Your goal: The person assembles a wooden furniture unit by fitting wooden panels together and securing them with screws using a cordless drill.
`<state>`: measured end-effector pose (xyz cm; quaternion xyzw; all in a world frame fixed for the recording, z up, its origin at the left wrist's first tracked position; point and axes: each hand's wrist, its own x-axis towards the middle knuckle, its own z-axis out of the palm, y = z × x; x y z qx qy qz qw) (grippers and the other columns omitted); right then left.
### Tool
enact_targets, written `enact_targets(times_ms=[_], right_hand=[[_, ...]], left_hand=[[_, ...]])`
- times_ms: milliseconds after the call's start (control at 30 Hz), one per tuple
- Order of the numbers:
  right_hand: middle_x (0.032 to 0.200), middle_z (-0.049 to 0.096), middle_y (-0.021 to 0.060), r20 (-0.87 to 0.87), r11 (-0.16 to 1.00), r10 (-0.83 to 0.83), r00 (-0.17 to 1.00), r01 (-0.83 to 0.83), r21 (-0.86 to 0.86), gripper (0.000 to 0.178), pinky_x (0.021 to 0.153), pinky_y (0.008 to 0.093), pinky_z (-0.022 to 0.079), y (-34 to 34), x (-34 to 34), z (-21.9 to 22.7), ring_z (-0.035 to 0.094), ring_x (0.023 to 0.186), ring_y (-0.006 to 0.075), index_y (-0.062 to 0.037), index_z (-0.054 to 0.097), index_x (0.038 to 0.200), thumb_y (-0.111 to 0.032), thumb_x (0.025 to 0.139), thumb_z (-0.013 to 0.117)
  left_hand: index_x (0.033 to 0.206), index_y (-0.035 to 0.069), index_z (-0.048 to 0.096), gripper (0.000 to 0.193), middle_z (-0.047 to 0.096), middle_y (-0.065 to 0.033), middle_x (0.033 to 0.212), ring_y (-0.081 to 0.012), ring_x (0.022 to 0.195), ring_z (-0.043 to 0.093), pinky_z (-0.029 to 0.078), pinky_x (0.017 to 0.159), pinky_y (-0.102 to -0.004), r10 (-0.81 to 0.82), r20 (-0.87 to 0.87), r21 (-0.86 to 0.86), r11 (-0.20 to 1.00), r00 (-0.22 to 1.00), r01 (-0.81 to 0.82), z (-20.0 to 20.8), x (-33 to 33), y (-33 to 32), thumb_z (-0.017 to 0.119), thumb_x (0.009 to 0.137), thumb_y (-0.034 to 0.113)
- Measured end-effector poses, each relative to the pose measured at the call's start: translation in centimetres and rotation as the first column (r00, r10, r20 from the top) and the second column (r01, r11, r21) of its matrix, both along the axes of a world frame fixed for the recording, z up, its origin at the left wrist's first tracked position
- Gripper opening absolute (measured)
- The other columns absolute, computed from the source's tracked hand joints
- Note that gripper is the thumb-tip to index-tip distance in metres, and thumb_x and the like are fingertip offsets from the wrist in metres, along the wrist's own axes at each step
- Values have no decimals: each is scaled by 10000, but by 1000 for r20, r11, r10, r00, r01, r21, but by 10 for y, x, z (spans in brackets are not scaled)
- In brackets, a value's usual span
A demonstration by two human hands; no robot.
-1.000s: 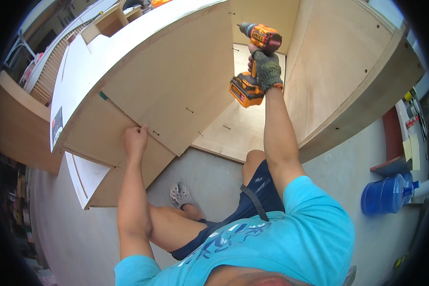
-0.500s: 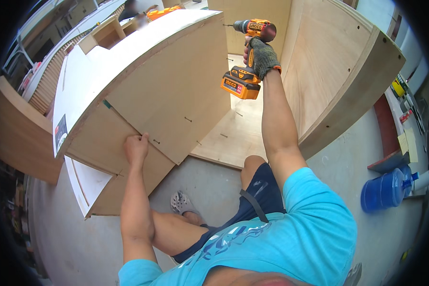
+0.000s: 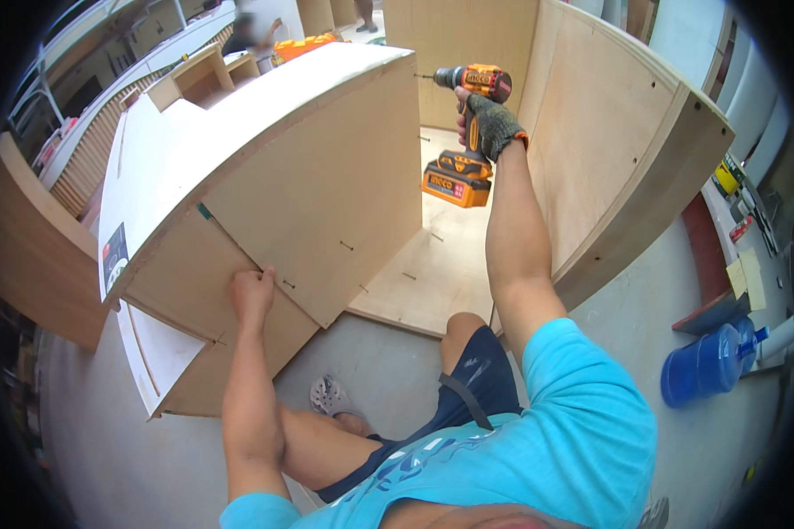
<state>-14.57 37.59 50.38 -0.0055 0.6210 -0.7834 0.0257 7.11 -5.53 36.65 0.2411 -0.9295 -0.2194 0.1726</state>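
Observation:
My right hand [image 3: 496,124], in a dark fingerless glove, grips an orange and black cordless drill [image 3: 475,163] by its handle. Its bit points left, at the far upright edge of a plywood panel [image 3: 326,167]; whether it touches wood or a screw is too small to tell. My left hand [image 3: 254,291] is closed against the same panel, at a straight seam running across it. What its fingers pinch, if anything, is hidden. Close to those fingers a screw [image 3: 288,284] sticks out of the panel, and another screw [image 3: 347,246] stands farther right.
A tall plywood side [image 3: 600,115] rises at right, joined to a low plywood base [image 3: 415,282] with screws standing out. Blue water jugs [image 3: 704,363] stand on the floor at right, below a cluttered bench [image 3: 750,220]. Another person [image 3: 247,40] is far back at left.
The whole scene sits slightly lower in the picture, as the view has tilted a little. Both hands keep their places, the drill still at the panel's far edge.

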Motion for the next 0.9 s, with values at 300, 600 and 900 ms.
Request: enact_targets(times_ms=[300, 600, 900], right_hand=[[609, 529, -1, 10, 997, 64, 998, -64, 48, 191, 507, 326, 480, 12, -5, -3, 548, 520, 148, -135, 546, 834, -182, 802, 728], [607, 529, 5, -6, 988, 113, 994, -113, -104, 154, 510, 331, 479, 20, -6, -14, 539, 513, 152, -118, 545, 828, -139, 807, 697], [617, 558, -9, 13, 992, 115, 993, -114, -44, 145, 506, 332, 500, 25, -9, -16, 563, 517, 144, -127, 574, 837, -164, 803, 710]], left_hand=[[708, -13, 699, 395, 653, -231, 699, -386, 694, 663, 503, 686, -461, 29, 26, -9, 1000, 999, -28, 11, 6, 7, 689, 834, 361], [752, -3, 720, 367, 668, -223, 725, -379, 722, 671, 510, 703, -450, 14, 3, 0, 1000, 1000, -14, 14, 6, 10, 700, 837, 353], [846, 21, 746, 347, 689, -216, 788, -359, 781, 690, 524, 735, -437, 35, 15, 1, 999, 999, -35, 11, 7, 8, 702, 839, 365]])
